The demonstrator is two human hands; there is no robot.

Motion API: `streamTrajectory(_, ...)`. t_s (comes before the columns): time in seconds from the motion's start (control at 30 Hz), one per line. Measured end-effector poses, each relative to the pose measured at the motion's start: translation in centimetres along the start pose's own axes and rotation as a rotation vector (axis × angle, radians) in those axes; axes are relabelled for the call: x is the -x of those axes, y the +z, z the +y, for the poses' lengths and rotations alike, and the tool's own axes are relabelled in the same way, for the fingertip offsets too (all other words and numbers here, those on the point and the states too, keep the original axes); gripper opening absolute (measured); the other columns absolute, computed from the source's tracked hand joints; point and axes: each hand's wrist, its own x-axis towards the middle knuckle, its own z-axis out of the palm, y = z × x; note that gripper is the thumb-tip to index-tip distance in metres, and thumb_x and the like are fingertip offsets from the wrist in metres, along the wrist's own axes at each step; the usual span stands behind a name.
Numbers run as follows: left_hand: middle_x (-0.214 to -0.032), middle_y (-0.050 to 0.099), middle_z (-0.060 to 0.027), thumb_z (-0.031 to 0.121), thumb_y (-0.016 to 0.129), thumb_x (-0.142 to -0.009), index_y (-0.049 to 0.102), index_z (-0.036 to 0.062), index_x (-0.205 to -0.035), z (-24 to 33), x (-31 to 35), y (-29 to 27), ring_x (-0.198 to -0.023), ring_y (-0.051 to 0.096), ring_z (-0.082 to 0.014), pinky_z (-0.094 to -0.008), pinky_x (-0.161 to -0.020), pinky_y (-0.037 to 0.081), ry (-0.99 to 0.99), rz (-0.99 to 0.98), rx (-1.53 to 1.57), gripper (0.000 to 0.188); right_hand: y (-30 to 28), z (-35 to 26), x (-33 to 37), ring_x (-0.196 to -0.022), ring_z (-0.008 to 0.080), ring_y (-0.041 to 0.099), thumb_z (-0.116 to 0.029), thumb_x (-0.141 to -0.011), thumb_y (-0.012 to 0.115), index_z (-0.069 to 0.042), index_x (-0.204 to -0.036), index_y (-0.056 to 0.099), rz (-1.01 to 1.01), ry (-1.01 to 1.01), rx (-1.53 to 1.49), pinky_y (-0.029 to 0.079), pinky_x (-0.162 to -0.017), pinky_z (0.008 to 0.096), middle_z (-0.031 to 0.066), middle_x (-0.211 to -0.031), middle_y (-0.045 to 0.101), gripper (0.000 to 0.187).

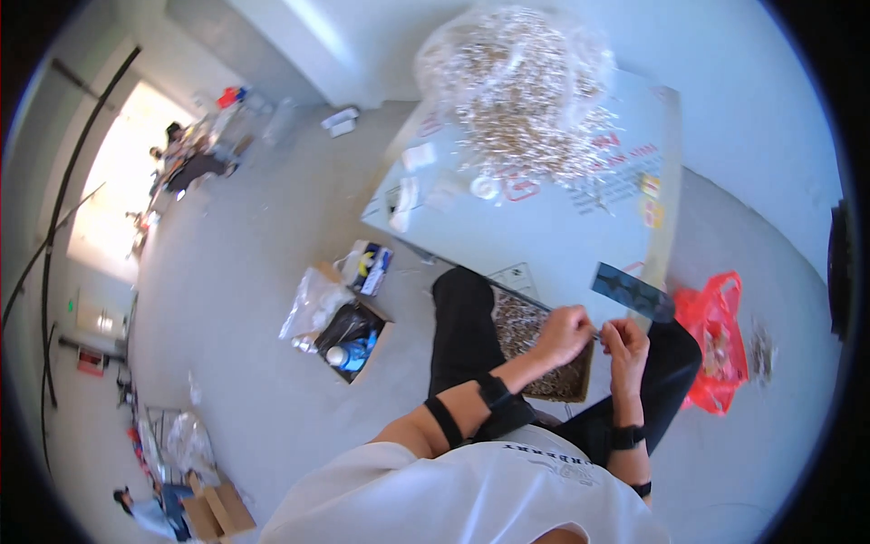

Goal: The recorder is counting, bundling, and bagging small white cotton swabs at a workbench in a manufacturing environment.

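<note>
My left hand (564, 334) and my right hand (626, 348) are close together above my lap, fingertips almost meeting. Both are closed in a pinch around something too small to make out. Below them, between my legs, a shallow box (583, 388) holds many small, thin brown and silvery pieces (517, 328). Just beyond the right hand, a dark flat strip with rounded shapes (633, 292) lies at the table's near edge. On the table (562, 240), a large clear plastic bag (441, 56) spills a heap of thin shiny pieces (535, 122).
Left on the floor stands an open carton (381, 337) with a blue-and-white bottle (349, 354), beside a smaller box (370, 268). A red plastic bag (720, 349) sits to my right. White bits (405, 201) lie on the table's left. People (195, 163) are far left.
</note>
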Motion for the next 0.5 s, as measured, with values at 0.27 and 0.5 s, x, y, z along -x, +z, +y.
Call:
streamTrajectory(0.27, -0.064, 0.062, -0.0174, 0.006, 0.072, -0.073, 0.059, -0.0031, -0.069, 1.2, 0.1, 0.7, -0.058, 0.062, -0.0285, -0.0381, -0.054, 0.046, -0.029, -0.104, 0.090, 0.016, -0.9, 1.5, -0.2, -0.054, 0.0080, 0.057, -0.007, -0.090, 0.062, 0.000, -0.080, 0.066, -0.144, 0.234, -0.376, 0.047, -0.051, 0.0198, 0.0034, -0.068, 0.064, 0.013)
streamTrajectory(0.5, -0.056, 0.058, -0.0050, 0.001, 0.072, -0.070, 0.062, -0.0020, -0.064, 1.7, -0.4, 1.0, -0.054, 0.051, -0.0095, -0.0293, -0.049, 0.039, -0.325, -0.191, 0.476, 0.012, -1.2, 2.3, -0.4, -0.053, 0.0073, 0.053, -0.006, -0.090, 0.060, -0.001, -0.080, 0.062, -0.097, 0.254, -0.374, 0.043, -0.050, 0.0195, 0.0018, -0.065, 0.059, 0.012)
